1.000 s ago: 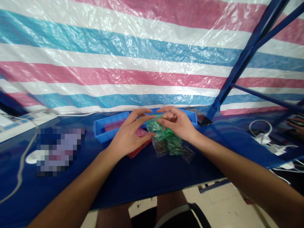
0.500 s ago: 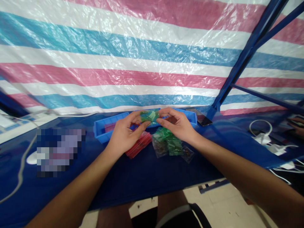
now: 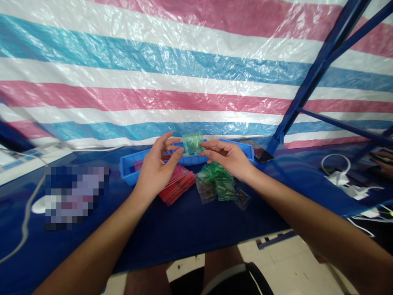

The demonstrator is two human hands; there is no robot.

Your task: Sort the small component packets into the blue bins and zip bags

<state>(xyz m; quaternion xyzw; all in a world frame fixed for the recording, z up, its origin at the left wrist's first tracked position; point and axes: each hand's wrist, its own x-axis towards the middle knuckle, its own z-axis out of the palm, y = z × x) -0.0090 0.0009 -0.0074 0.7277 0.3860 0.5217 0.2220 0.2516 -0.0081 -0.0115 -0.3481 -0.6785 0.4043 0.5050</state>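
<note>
A small clear green plastic bag (image 3: pixel 192 142) with small dark pieces inside is pinched at its right edge by the thumb and fingers of my right hand (image 3: pixel 229 159). My left hand (image 3: pixel 159 163) is at the bag's left side, thumb and fingers apart, holding nothing. Below that hand lies a stack of red plastic bags (image 3: pixel 178 186). Under my right hand is a loose pile of green bags (image 3: pixel 225 187). Clear bags with dark contents (image 3: pixel 207 191) lie at the pile's edges. Behind my hands stand blue plastic bins (image 3: pixel 130 168), partly hidden.
A phone (image 3: pixel 260 152) lies right of the bins. White chargers and cables (image 3: pixel 339 179) sit on the blue table (image 3: pixel 215 229) farther right. A pixelated item (image 3: pixel 76 196) lies left. A striped plastic sheet (image 3: pixel 153 73) hangs behind. Another person's hand (image 3: pixel 383 159) shows at the right edge.
My left hand has let go of the green bag and drawn slightly left, its fingers spreading. The bag now stands more upright, held by my right hand alone.
</note>
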